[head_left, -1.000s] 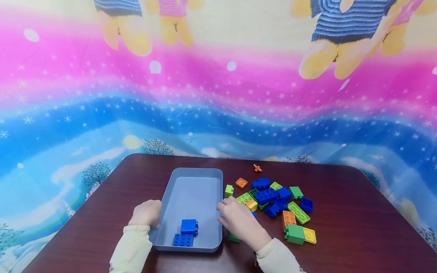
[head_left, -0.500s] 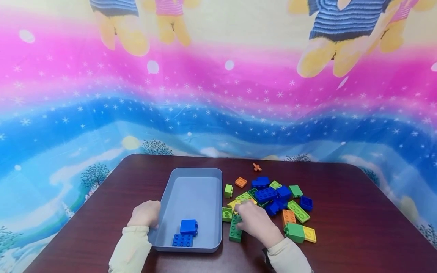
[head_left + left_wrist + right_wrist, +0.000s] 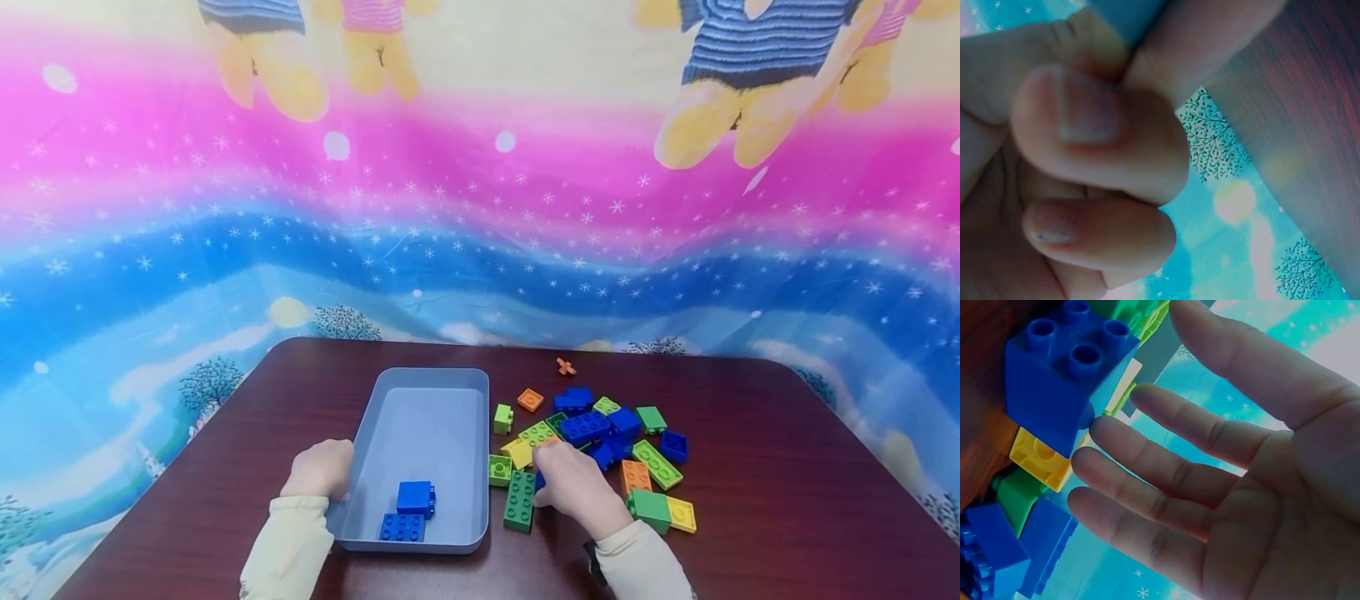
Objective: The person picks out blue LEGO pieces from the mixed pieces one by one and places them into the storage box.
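My left hand [image 3: 318, 468] holds the left side wall of a grey-blue plastic tray [image 3: 420, 433]. In the left wrist view its fingers [image 3: 1104, 240] are curled, with a bit of blue edge pinched at the top. Two blue toy bricks, one on its side [image 3: 414, 497] and one studs-up [image 3: 402, 527], lie at the tray's near end. My right hand [image 3: 577, 487] is over the left part of the brick pile. In the right wrist view its fingers are fairly straight and spread, with fingertips close beside a blue four-stud brick [image 3: 1054, 394]; whether they touch it is unclear.
A dark green brick [image 3: 520, 500] and a lime brick [image 3: 500, 470] lie between tray and right hand. Several blue, green, orange and yellow bricks spread to the right. An orange cross-shaped piece [image 3: 566, 367] lies near the table's far edge, before a patterned cloth [image 3: 480, 233].
My right hand has moved from the tray's right rim rightward to the bricks, uncovering the dark green and lime ones. My left hand and the tray have stayed put.
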### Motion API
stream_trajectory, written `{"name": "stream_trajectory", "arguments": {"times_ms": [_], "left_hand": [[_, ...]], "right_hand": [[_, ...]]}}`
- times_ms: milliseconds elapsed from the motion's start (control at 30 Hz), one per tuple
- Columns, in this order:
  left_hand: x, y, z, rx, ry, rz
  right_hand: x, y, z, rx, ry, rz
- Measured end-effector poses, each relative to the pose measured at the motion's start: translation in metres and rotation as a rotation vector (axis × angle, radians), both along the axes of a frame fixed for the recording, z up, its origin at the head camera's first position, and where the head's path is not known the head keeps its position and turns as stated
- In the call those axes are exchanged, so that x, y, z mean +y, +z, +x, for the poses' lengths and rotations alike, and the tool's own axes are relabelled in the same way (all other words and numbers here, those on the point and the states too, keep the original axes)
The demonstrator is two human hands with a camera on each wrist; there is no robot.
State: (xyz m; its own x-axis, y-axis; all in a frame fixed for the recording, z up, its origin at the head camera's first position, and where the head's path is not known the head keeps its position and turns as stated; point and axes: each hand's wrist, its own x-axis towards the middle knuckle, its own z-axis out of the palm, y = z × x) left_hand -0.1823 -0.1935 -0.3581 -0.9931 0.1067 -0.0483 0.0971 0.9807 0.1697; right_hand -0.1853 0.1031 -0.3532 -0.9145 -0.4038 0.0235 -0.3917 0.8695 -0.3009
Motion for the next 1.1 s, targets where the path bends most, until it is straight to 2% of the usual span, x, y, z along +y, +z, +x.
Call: {"name": "stream_trajectory", "arguments": {"times_ms": [267,533,800,1100], "left_hand": [[0.0011,0.0024,0.0003,-0.012,0.001,-0.015],[0.0013,0.0020,0.0001,-0.019,0.004,-0.018],[0.0010,0.0014,0.0008,-0.019,0.006,-0.014],[0.0004,0.0013,0.0006,-0.007,-0.002,-0.005]], "right_hand": [[0.0002,-0.0037,-0.0032,0.010,-0.024,0.031],[0.0023,-0.0092,-0.0073,0.020,-0.042,-0.003],[0.0032,-0.0095,-0.0091,0.002,-0.054,0.018],[0.0051,-0.0082,-0.0076,0.000,-0.044,-0.018]]}}
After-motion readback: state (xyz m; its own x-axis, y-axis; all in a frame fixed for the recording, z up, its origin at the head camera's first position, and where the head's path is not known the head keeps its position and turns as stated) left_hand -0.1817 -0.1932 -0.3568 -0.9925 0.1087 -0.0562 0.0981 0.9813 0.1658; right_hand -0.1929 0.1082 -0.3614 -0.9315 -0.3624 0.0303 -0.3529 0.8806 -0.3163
